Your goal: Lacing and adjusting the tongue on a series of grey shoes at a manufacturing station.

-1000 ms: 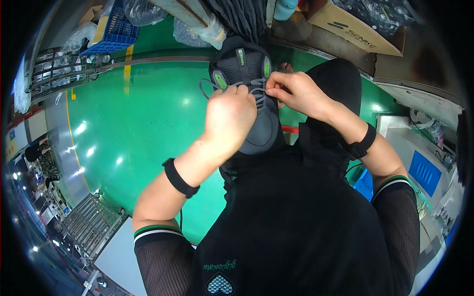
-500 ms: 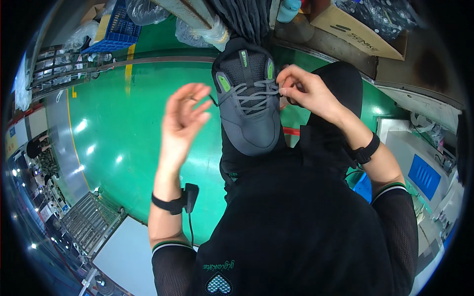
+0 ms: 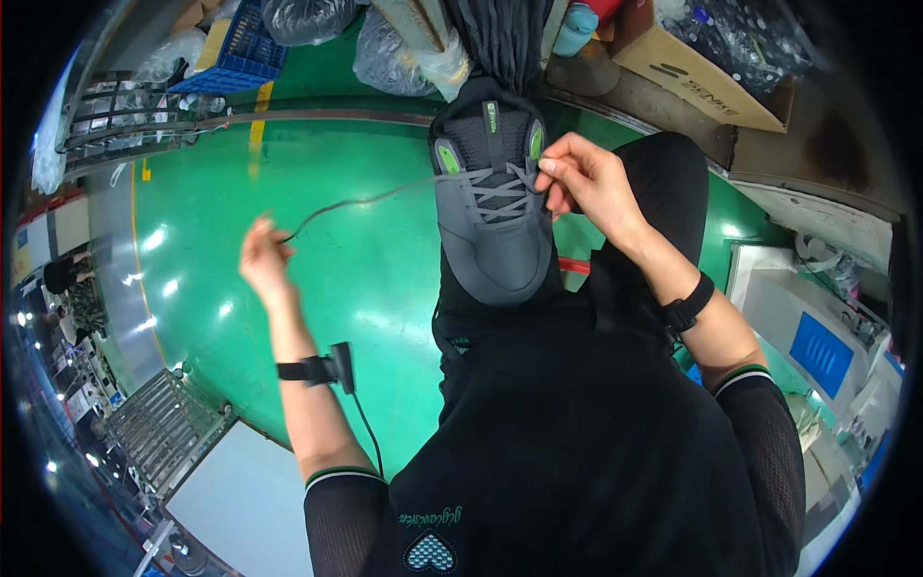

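A dark grey sneaker (image 3: 497,252) with lime-green patches by its collar rests on my black-trousered leg, toe toward me. Its grey shoelace (image 3: 370,199) is threaded across the tongue in several crossings. One free length stretches out from the upper left eyelets to my left hand (image 3: 263,258), which is closed on the dark end, slightly blurred. Beside the shoe's upper right eyelets, my right hand (image 3: 591,188) pinches thumb and fingers together on the lace at that side; the fingers partly hide it.
Beyond the shoe hang bundled dark laces (image 3: 500,43) next to a metal post (image 3: 409,24). A cardboard box (image 3: 697,82) of bagged goods sits at the far right, near a light blue bottle (image 3: 575,29). A blue crate (image 3: 240,58) stands far left, above green floor (image 3: 317,279).
My left hand has swung out to the left, drawing the lace into a long line away from the shoe. My right hand stays by the right eyelets.
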`<state>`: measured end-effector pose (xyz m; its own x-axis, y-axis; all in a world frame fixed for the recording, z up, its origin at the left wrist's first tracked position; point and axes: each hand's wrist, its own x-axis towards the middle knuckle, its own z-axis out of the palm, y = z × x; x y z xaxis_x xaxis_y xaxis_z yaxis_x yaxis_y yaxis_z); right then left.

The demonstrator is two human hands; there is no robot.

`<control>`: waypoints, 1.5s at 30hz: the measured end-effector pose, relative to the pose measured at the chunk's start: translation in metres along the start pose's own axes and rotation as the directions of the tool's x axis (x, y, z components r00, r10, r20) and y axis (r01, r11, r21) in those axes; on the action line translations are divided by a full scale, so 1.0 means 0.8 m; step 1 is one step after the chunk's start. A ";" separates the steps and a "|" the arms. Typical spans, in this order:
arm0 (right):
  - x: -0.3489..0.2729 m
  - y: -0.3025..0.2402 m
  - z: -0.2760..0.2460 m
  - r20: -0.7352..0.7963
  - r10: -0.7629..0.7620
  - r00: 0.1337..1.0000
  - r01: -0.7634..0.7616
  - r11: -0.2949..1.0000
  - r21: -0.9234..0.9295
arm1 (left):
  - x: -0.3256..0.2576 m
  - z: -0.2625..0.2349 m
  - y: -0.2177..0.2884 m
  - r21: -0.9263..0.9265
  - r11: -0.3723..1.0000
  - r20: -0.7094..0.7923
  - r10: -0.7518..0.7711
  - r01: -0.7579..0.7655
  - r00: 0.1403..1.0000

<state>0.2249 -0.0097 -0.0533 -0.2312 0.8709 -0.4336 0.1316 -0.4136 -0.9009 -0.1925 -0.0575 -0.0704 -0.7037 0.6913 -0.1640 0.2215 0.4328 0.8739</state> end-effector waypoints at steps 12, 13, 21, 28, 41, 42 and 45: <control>-0.005 -0.033 0.027 0.324 -0.425 0.846 0.494 0.393 -0.775 | -0.180 0.141 0.067 -0.148 0.980 0.599 0.195 -0.131 0.777; -0.004 -0.042 0.028 0.345 -0.295 0.891 0.442 0.399 -0.803 | -0.179 0.140 0.066 -0.219 0.976 0.606 0.145 -0.011 0.782; -0.009 -0.056 -0.026 0.503 -0.213 0.838 0.546 0.333 -0.768 | -0.167 0.117 0.075 -0.345 0.909 0.672 0.066 0.233 0.738; 0.014 -0.019 0.000 0.173 -0.698 0.695 0.591 0.417 -0.690 | -0.105 0.084 0.089 -0.411 0.858 0.637 0.030 0.307 0.770; 0.009 0.004 0.004 -0.026 -0.408 0.912 0.368 0.847 -0.384 | 0.011 -0.066 0.090 -0.553 0.810 0.406 0.056 0.196 0.912; 0.010 -0.004 0.001 0.123 -0.123 0.985 0.137 0.984 -0.114 | 0.022 -0.088 0.089 -0.567 0.798 0.433 0.081 0.202 0.898; 0.011 -0.014 -0.022 0.501 0.004 0.865 0.087 0.984 -0.158 | 0.047 -0.142 0.092 -0.588 0.781 0.422 0.074 0.211 0.903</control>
<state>0.2382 0.0074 -0.0467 -0.6828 0.6187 -0.3886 0.2616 -0.2896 -0.9207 -0.2794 -0.0654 0.0397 -0.3341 0.9009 -0.2771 -0.3722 0.1439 0.9169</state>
